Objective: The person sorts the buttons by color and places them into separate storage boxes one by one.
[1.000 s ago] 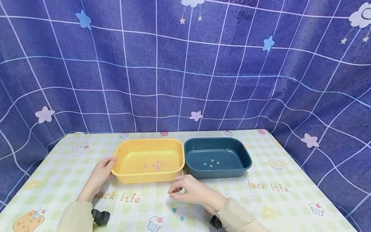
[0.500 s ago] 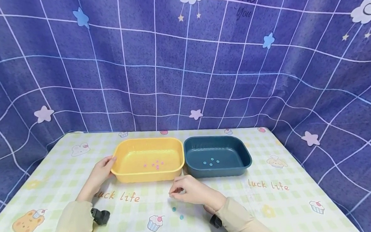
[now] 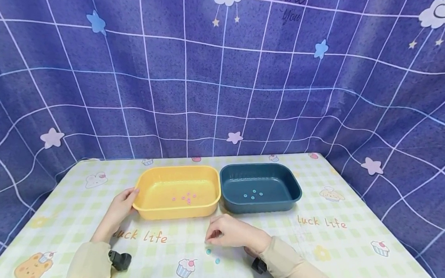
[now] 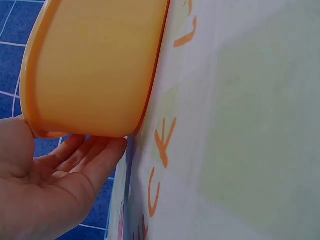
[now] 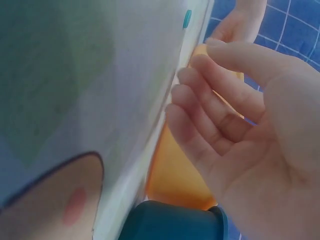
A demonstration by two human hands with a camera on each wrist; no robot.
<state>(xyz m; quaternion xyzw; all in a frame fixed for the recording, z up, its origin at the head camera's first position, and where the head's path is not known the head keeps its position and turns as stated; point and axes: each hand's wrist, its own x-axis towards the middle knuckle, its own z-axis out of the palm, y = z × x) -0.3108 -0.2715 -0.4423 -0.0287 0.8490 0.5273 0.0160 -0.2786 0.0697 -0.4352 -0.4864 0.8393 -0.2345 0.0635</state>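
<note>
My left hand [image 3: 120,208] grips the left end of a yellow basin [image 3: 179,212], thumb at the rim and fingers against the outer wall, as the left wrist view shows. Several tiny pink ring-like pieces [image 3: 189,200] lie in that basin. In front of the basins, my right hand [image 3: 233,231] is low over the table, its fingers loosely bent and nothing visible between them. Just below its fingertips lies a small round teal piece [image 3: 209,252]; a second teal piece [image 3: 217,261] is a little nearer. In the right wrist view one teal piece [image 5: 187,19] shows beyond the fingertips.
A dark teal basin [image 3: 261,207] stands against the yellow one's right side, with several tiny light-blue rings [image 3: 253,197] inside. The table wears a checked, printed cloth [image 3: 146,265]. A blue grid-patterned curtain [image 3: 188,94] hangs behind and at both sides.
My right hand has come slightly nearer to me, its fingertips lowering toward the closer teal pieces. The left hand has stayed at the yellow basin.
</note>
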